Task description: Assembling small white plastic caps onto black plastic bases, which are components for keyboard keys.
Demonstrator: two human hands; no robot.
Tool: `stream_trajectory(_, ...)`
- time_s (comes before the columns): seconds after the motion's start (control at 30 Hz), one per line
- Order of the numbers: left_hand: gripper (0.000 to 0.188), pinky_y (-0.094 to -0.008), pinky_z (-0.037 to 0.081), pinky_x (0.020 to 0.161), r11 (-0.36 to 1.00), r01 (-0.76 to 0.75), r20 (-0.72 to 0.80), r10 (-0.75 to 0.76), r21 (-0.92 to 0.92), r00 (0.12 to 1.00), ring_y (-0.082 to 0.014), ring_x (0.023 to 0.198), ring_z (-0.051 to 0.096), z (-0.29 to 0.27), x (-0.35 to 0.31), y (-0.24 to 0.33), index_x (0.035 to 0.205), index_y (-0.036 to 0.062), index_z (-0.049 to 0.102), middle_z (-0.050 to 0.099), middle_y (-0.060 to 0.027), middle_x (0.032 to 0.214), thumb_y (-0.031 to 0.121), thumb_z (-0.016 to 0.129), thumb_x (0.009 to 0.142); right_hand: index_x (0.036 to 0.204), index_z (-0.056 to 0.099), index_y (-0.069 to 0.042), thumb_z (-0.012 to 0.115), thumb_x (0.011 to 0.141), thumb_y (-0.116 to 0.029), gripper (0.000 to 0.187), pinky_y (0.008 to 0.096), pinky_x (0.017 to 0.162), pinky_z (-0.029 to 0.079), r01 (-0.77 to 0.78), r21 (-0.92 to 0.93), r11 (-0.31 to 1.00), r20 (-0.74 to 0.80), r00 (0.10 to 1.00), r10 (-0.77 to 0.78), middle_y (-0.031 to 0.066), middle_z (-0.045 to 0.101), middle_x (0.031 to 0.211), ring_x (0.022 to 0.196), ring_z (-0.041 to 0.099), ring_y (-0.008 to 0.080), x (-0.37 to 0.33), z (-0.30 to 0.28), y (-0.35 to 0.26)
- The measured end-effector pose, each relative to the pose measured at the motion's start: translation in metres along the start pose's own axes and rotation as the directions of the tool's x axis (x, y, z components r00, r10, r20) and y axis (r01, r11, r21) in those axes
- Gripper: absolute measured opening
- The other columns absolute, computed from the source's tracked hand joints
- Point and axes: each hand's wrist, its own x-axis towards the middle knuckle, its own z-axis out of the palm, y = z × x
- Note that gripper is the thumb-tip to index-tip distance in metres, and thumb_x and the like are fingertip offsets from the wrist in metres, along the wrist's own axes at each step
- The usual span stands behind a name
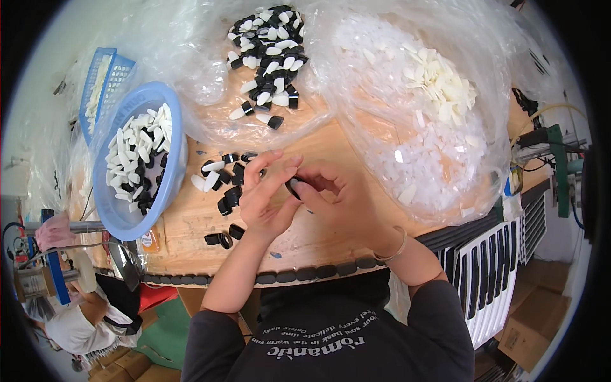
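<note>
Above the middle of the table, my left hand (264,200) and my right hand (337,200) are close together around a small black oval piece (294,187). My right thumb presses on it and the fingers of both hands curl about it; its far side is hidden. Left of my left hand lie loose black ring-like pieces (224,205), some beside white oval tabs (205,183). A blue basin (177,184) farther left holds more white tabs (124,153) and black pieces.
Beyond my hands lies a heap of black pieces with white tabs (270,48) on clear plastic sheeting (197,76). At right, a clear bag (382,140) holds white and cream flakes (439,83). A blue basket (118,79) stands far left. Small black blocks (305,274) line the table's near edge.
</note>
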Motion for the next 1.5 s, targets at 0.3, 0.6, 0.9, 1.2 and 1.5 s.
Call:
stream_trajectory(0.3,0.036,-0.0424,0.041,0.095,0.999,-0.016,-0.02,0.015,-0.048,1.0,-0.0308,0.111,0.054,0.001,0.002,-0.001,0.104,0.0001,0.064,0.069,-0.0168,0.103,0.007,0.077,0.071,0.101,0.063,0.001,0.061,0.087,0.0,0.015,0.0222,0.074,0.048,-0.092,0.195,0.977,0.035,0.996,0.087,0.0017,0.063,0.093,0.084,0.057,0.0059,0.0,0.0,-0.004)
stream_trajectory(0.6,0.033,-0.0417,0.047,0.089,0.995,-0.019,-0.019,0.017,-0.096,1.0,-0.0331,0.105,0.058,0.003,-0.002,-0.003,0.1,-0.0016,0.065,0.068,-0.017,0.102,0.0,0.075,0.068,0.096,0.061,0.001,0.062,0.086,0.003,0.01,0.0224,0.074,0.048,-0.019,0.286,0.958,0.015,1.0,0.015,0.0021,0.062,0.091,0.084,0.057,0.0061,0.0,0.001,0.018)
stream_trajectory(0.9,0.04,-0.0399,0.05,0.087,0.986,-0.121,0.06,0.115,0.115,0.992,-0.0327,0.102,0.061,0.006,0.003,-0.006,0.104,-0.0039,0.064,0.067,-0.0159,0.103,-0.002,0.074,0.066,0.093,0.065,0.003,0.066,0.085,-0.008,0.014,0.0192,0.062,0.046,-0.169,0.317,0.933,0.017,0.985,0.173,0.0013,0.065,0.082,0.071,0.056,0.0029,0.011,-0.008,0.024)
stream_trajectory(1.2,0.048,-0.0359,0.045,0.096,0.974,0.219,-0.076,-0.224,-0.064,0.972,-0.0277,0.11,0.057,0.0,0.001,-0.01,0.112,-0.0014,0.062,0.061,-0.0158,0.116,-0.008,0.073,0.066,0.095,0.067,-0.002,0.061,0.089,-0.013,0.014,0.0233,0.063,0.048,-0.031,-0.293,0.956,-0.172,0.985,-0.02,0.0024,0.067,0.081,0.072,0.06,0.0075,0.053,-0.096,0.025)
stream_trajectory(1.5,0.052,-0.0381,0.038,0.103,0.942,0.213,-0.059,-0.236,-0.26,0.97,-0.0285,0.118,0.051,-0.009,0.002,-0.018,0.115,-0.0029,0.059,0.051,-0.0186,0.124,-0.011,0.073,0.065,0.087,0.07,-0.002,0.064,0.08,-0.01,0.012,0.0366,0.068,0.052,-0.026,-0.882,0.47,-0.218,0.908,-0.358,0.0167,0.067,0.082,0.072,0.065,0.0284,0.143,-0.195,0.059)
